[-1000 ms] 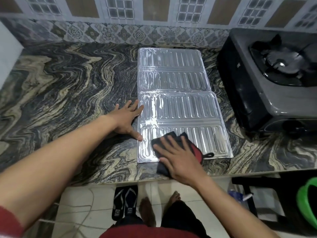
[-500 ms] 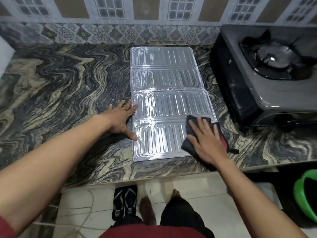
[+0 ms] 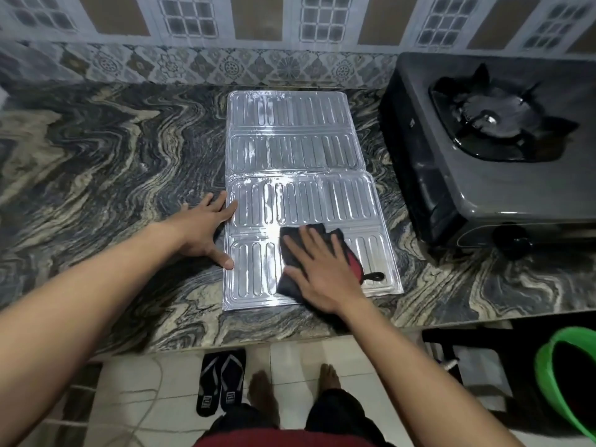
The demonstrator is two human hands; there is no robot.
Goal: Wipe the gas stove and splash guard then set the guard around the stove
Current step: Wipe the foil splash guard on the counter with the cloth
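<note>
Wiping of the splash guard (image 3: 290, 150) is the step I am working through. I am pressing my right grip (image 3: 317, 272), fingers spread flat, onto a dark cloth (image 3: 288, 283) with a red edge, on the guard's lowest panel near the centre of the frame. My left grip (image 3: 203, 230) is lying open on the table (image 3: 113, 156), fingertips and thumb touching the guard's left edge; I judge it is bracing the sheet against sliding.

The guard is lying flat and unfolded on the table, ribbed face up, left of the stove (image 3: 483, 188) and apart from it. Its long axis is running from the lower centre of the frame up toward the tiled wall. The cloth is covering only part of the lowest panel, so I judge the next move is calling for a reach upward along that axis, with light pressure, since the thin sheet is looking easy to dent. Standing the guard around the stove is not yet done.
</note>
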